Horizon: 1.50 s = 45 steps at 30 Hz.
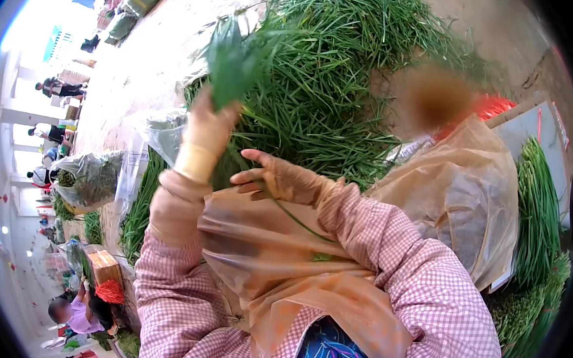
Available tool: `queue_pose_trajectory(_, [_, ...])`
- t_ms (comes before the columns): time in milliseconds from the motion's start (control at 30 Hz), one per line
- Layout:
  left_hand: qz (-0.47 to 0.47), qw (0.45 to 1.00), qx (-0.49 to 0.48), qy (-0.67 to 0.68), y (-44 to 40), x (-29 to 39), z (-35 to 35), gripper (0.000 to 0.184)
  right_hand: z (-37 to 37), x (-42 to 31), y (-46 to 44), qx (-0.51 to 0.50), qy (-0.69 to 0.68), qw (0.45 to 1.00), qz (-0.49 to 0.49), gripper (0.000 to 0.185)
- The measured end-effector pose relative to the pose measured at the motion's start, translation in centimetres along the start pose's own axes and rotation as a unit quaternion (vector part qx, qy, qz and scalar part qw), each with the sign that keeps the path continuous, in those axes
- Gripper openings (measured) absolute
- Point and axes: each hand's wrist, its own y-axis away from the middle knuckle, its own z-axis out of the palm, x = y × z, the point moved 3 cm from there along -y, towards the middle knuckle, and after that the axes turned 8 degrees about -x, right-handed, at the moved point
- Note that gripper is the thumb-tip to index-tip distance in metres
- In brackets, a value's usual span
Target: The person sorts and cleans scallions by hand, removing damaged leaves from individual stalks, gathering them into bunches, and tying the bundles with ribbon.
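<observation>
My left hand (207, 131), in a pale glove, is raised and closed around a bunch of green chives (233, 67); the bunch is smeared by motion. My right hand (286, 178), also gloved, is just to the right and lower, fingers spread. A single long chive stalk (297, 222) trails below it across the tan plastic apron (281, 264) on my lap. Beyond both hands lies a large loose heap of chives (332, 83) on the floor.
At the right, neat chive bundles (537, 207) lie beside a plastic-covered surface (462, 196) and red ties (494, 108). A blurred brown round thing (439, 100) is nearby. Plastic-wrapped bundles (90, 177) and a seated person (81, 311) are at left; other people stand farther off.
</observation>
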Motion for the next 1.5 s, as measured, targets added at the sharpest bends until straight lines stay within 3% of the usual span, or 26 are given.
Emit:
queue_pose_trajectory(67, [0.034,0.989,0.012,-0.141,3.2,-2.0,2.0,0.047,4.2,-0.9,-2.0,-0.016,-0.035,0.998,-0.044,0.077])
queue_pose_trajectory(100, [0.033,0.995,0.004,-0.098,4.9,-2.3,1.6,0.051,4.4,-0.9,-3.6,0.058,-0.051,0.984,-0.163,0.064])
queue_pose_trajectory(200, [0.120,0.986,0.013,-0.112,10.3,-1.8,0.6,0.058,4.2,-2.5,-3.6,0.090,-0.070,0.968,-0.225,0.055])
queue_pose_trajectory(233, [0.078,0.989,-0.029,-0.121,11.7,-2.6,0.7,0.058,2.7,-1.9,-3.9,0.207,-0.067,0.943,-0.250,0.064])
queue_pose_trajectory(300, [0.031,0.989,-0.074,-0.124,13.8,-4.6,0.3,0.058,2.2,-1.5,-3.4,0.208,-0.061,0.943,-0.252,0.066])
queue_pose_trajectory(367, [0.162,0.975,-0.041,-0.149,15.7,-6.2,-0.4,0.058,0.9,-2.3,-3.5,0.192,-0.111,0.937,-0.269,0.055])
queue_pose_trajectory(400, [0.041,0.992,-0.107,-0.050,17.1,-6.6,-0.8,0.056,0.2,-3.1,-2.9,0.229,-0.125,0.926,-0.274,0.049])
queue_pose_trajectory(500, [-0.028,0.978,-0.197,-0.056,19.9,-8.4,-1.9,0.054,0.5,-2.6,-3.4,0.387,-0.084,0.869,-0.297,0.039])
queue_pose_trajectory(567, [-0.074,0.938,-0.212,0.263,21.3,-10.0,-1.8,0.048,-0.2,-2.6,-4.1,0.357,0.158,0.868,-0.307,0.035])
queue_pose_trajectory(600, [-0.079,0.938,-0.207,0.266,21.8,-10.3,-2.1,0.048,-0.8,-2.4,-4.4,0.317,0.276,0.852,-0.312,0.035])
queue_pose_trajectory(633, [-0.132,0.912,-0.198,0.335,22.3,-10.8,-2.2,0.046,-1.8,-1.8,-4.6,0.315,0.276,0.855,-0.307,0.035])
queue_pose_trajectory(700, [-0.188,0.875,-0.184,0.407,23.3,-11.7,-2.3,0.045,-2.4,-1.2,-4.7,0.208,0.427,0.807,-0.351,0.020])
queue_pose_trajectory(733, [-0.199,0.858,-0.177,0.439,23.8,-12.0,-2.2,0.043,-1.7,-1.9,-4.5,0.270,0.561,0.740,-0.254,0.016])
queue_pose_trajectory(800, [-0.216,0.822,-0.162,0.502,24.9,-12.9,-2.2,0.039,-0.6,-3.8,-3.3,0.435,0.535,0.721,-0.068,0.016])
queue_pose_trajectory(867, [-0.235,0.794,-0.162,0.537,26.7,-15.2,-2.2,0.039,-4.8,-7.6,-1.6,0.464,0.598,0.638,-0.139,0.016])
queue_pose_trajectory(933, [-0.251,0.743,-0.198,0.588,28.1,-16.4,-1.6,0.039,-7.7,-12.1,1.1,0.493,0.539,0.670,-0.131,0.015])
queue_pose_trajectory(1000, [-0.244,0.734,-0.182,0.607,28.8,-16.6,-0.8,0.038,-5.2,-14.7,3.1,0.583,0.423,0.677,-0.152,0.018])
queue_pose_trajectory(1067, [-0.202,0.755,-0.203,0.590,29.2,-17.8,-0.1,0.041,-7.3,-17.2,5.9,0.672,0.347,0.633,-0.163,0.019])
queue_pose_trajectory(1133, [-0.203,0.716,-0.224,0.629,29.0,-17.8,0.1,0.041,-14.0,-19.4,11.0,0.616,0.337,0.704,-0.108,0.021])
queue_pose_trajectory(1167, [-0.208,0.677,-0.246,0.662,29.1,-17.7,0.1,0.040,-13.6,-18.5,11.3,0.606,0.346,0.713,-0.071,0.022])
queue_pose_trajectory(1200, [-0.207,0.676,-0.247,0.662,29.0,-18.0,0.2,0.040,-7.2,-15.0,8.8,0.595,0.277,0.750,-0.078,0.025])
queue_pose_trajectory(1267, [-0.219,0.672,-0.245,0.664,29.0,-18.5,0.5,0.036,-6.4,-11.1,5.9,0.340,0.268,0.901,0.017,0.044])
queue_pose_trajectory(1300, [-0.220,0.672,-0.247,0.663,28.8,-18.4,0.6,0.036,-3.9,-9.1,4.2,0.262,0.289,0.919,0.055,0.067])
queue_pose_trajectory(1333, [-0.198,0.670,-0.263,0.665,28.4,-18.1,0.5,0.033,-1.8,-7.4,2.9,0.197,0.279,0.937,0.066,0.074])
queue_pose_trajectory(1467, [-0.221,0.691,-0.243,0.644,29.3,-19.7,0.7,0.038,2.5,-3.8,-2.4,0.099,0.317,0.933,0.136,0.057])
queue_pose_trajectory(1500, [-0.221,0.692,-0.245,0.643,29.5,-20.2,0.8,0.038,4.2,-4.4,-2.9,0.163,0.320,0.916,0.177,0.053])
